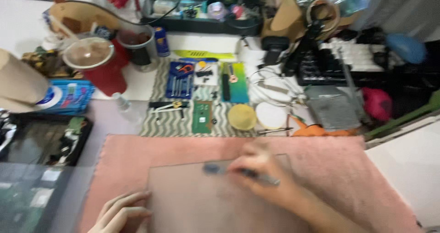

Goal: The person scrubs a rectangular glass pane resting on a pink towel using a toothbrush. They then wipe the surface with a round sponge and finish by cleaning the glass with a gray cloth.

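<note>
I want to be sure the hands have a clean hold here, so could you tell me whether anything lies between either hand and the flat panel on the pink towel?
Nothing visible does. The left hand rests against the flat panel at its left edge, and the right hand lies on top of it, holding a thin dark tool over its surface. Motion blur hides finer detail.

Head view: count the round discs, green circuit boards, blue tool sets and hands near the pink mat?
Round discs: 2, yellow disc and white disc
Green circuit board: 1
Blue tool set: 1
Hands: 2, left hand and right hand, the right holding a pen-like tool
Total: 6
</note>
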